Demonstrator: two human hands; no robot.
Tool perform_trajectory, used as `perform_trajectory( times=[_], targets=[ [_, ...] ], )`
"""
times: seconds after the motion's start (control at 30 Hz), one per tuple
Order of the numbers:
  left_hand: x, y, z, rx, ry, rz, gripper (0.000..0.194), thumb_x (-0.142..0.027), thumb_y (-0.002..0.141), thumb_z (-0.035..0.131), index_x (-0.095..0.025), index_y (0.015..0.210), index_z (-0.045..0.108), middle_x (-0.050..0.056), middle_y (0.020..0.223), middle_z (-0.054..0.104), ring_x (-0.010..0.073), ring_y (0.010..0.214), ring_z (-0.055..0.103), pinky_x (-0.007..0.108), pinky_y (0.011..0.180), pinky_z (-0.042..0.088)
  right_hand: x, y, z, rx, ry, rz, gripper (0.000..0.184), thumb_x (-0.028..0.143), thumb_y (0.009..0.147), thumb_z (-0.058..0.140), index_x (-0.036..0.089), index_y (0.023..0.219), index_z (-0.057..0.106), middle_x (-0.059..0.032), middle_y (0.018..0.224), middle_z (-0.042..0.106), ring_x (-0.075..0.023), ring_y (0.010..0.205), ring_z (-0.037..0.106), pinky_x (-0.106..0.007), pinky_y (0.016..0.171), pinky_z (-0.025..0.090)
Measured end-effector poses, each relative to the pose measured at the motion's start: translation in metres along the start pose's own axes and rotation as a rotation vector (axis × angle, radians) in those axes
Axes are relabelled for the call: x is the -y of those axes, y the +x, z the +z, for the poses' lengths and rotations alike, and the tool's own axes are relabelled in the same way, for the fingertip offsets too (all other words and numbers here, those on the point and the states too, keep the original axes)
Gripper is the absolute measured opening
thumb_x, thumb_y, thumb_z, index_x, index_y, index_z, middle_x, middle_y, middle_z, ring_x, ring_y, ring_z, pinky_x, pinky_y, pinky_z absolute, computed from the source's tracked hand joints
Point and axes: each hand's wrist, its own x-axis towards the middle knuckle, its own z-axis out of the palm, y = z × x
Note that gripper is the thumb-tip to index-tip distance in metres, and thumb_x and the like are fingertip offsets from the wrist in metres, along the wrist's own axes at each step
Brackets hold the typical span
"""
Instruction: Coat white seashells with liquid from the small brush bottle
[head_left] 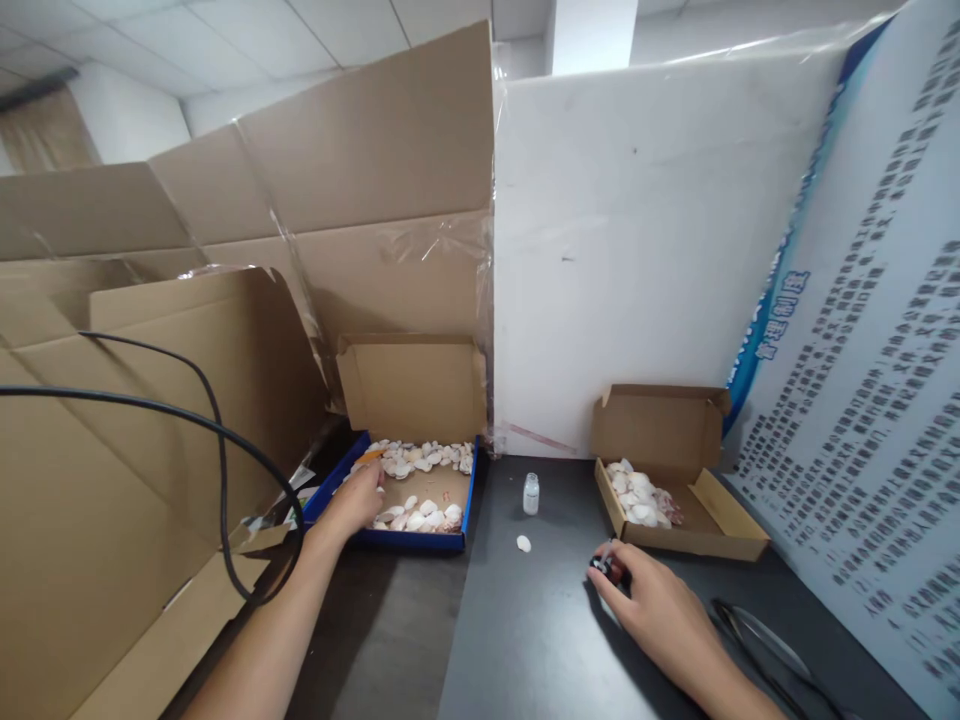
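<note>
White shell (523, 544): lying alone on the dark counter (499, 640), between the two open boxes and apart from both, to the left of the right hand's grip and slightly to its far side.
Shell's long axis: on a slight slant, its far end toward the left, its near end toward the right.
Nearer hand: the right hand (645, 590), close to the loose shell; the left hand (360, 500) is well apart from it, across the rim of the blue box.
Right grip: closed on a small dark-and-red object (609, 568), thumb and fingers around it just above or at the counter; its exact kind is hidden by the fingers.
Left grip: fingers bent over the left side of the blue box (412, 540), beside an orange piece (370, 457); whether they pinch it or a shell cannot be told.
Glass vial (531, 495): upright, on the far side of the loose shell and a little right, far and left of the right grip.
Blue box shells (427, 517): one band at the far side, another at the near side, bare cardboard between.
Brown box (690, 542): right and far, lid raised, pale shells (637, 497) heaped in its left part.
</note>
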Motion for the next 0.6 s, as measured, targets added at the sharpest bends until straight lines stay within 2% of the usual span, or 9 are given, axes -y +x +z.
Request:
perform_trajectory(
  times=[0.1, 0.27, 0.37, 0.43, 0.6],
  targets=[
    [0.000, 0.000, -0.002, -0.010, -0.015, 0.000, 0.018, -0.007, 0.079, 0.047, -0.016, 0.091, 0.057, 0.007, 0.088, 0.064, 0.0191, 0.083, 0.061, 0.027, 0.067, 0.041, 0.000, 0.000, 0.001, -0.048, 0.018, -0.022, 0.024, 0.040, 0.085, 0.047, 0.023, 0.091, 0.064, -0.0024, 0.087, 0.067, -0.0186, 0.071, 0.061, -0.026, 0.065, 0.038],
    [-0.006, -0.006, -0.006, -0.009, -0.031, 0.056, 0.016, -0.008, 0.075, 0.048, -0.018, 0.085, 0.055, 0.007, 0.088, 0.064, 0.0216, 0.087, 0.061, 0.027, 0.067, 0.038, 0.000, -0.001, -0.002, 0.019, 0.058, -0.022, 0.030, 0.037, 0.085, 0.047, 0.021, 0.104, 0.065, -0.0053, 0.090, 0.067, -0.0186, 0.070, 0.059, -0.028, 0.066, 0.040],
    [-0.013, -0.010, -0.010, -0.018, -0.061, 0.104, 0.008, -0.018, 0.083, 0.045, -0.019, 0.086, 0.053, 0.005, 0.085, 0.063, 0.0209, 0.082, 0.060, 0.026, 0.066, 0.037, 0.000, -0.001, -0.003, 0.025, 0.100, -0.062, 0.031, 0.035, 0.086, 0.047, 0.021, 0.106, 0.065, -0.0057, 0.100, 0.064, -0.0176, 0.076, 0.060, -0.029, 0.071, 0.042],
    [-0.018, -0.012, -0.012, -0.023, -0.086, 0.141, 0.011, -0.025, 0.086, 0.042, -0.020, 0.087, 0.052, 0.004, 0.081, 0.062, 0.0199, 0.078, 0.059, 0.026, 0.065, 0.037, -0.001, -0.001, -0.003, 0.018, 0.114, -0.073, 0.033, 0.036, 0.087, 0.046, 0.020, 0.107, 0.066, -0.0059, 0.101, 0.063, -0.0170, 0.077, 0.059, -0.029, 0.073, 0.043],
    [-0.020, -0.010, -0.009, -0.038, -0.148, 0.160, 0.013, -0.027, 0.085, 0.043, -0.021, 0.088, 0.053, 0.002, 0.077, 0.060, 0.0187, 0.074, 0.057, 0.025, 0.065, 0.037, -0.002, 0.000, -0.002, 0.004, 0.138, -0.082, 0.037, 0.039, 0.089, 0.045, 0.018, 0.112, 0.066, -0.0065, 0.099, 0.061, -0.0168, 0.078, 0.059, -0.030, 0.074, 0.043]
  ],
)
